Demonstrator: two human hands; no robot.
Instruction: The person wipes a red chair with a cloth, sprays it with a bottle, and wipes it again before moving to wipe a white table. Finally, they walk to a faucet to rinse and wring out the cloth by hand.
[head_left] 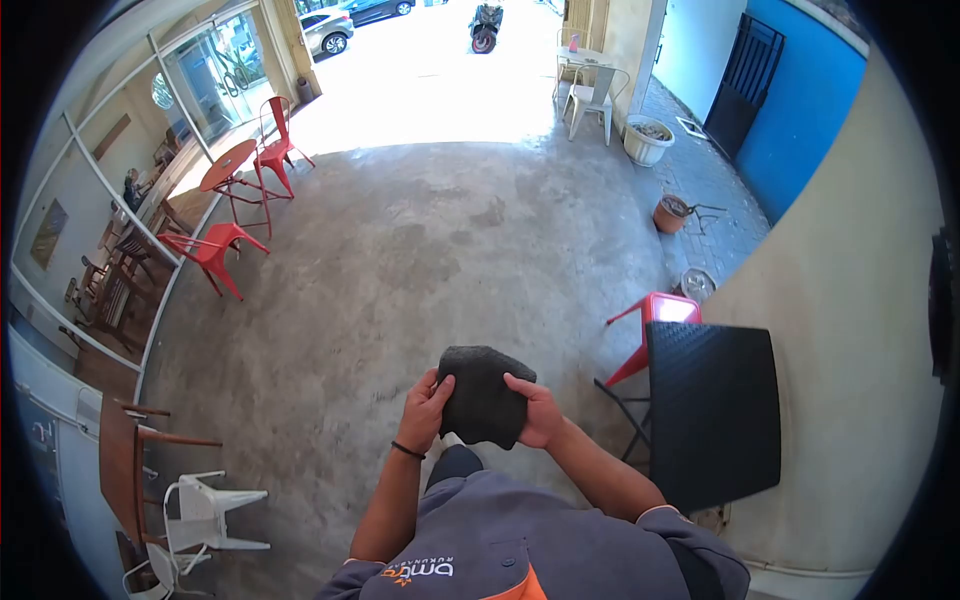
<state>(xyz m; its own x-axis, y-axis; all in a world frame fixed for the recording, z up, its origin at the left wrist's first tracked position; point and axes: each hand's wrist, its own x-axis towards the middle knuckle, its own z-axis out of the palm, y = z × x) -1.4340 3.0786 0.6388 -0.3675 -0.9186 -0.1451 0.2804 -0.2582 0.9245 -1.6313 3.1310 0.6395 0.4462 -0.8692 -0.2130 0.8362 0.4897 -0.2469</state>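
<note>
A dark grey folded cloth [485,398] is held up in front of my body, above the concrete floor. My left hand [428,408] grips its left edge, with the thumb on top and the fingers curled behind. At its right edge my right hand [536,410] holds on the same way, thumb pressed on the upper face. The cloth's lower edge hangs unevenly between the two hands.
A black table [712,410] stands at my right beside a red stool [672,308]. To my left are a brown table [120,465] and a white chair [205,515]. Red chairs [215,250] flank a round table [229,165]; plant pots [648,142] line the right side.
</note>
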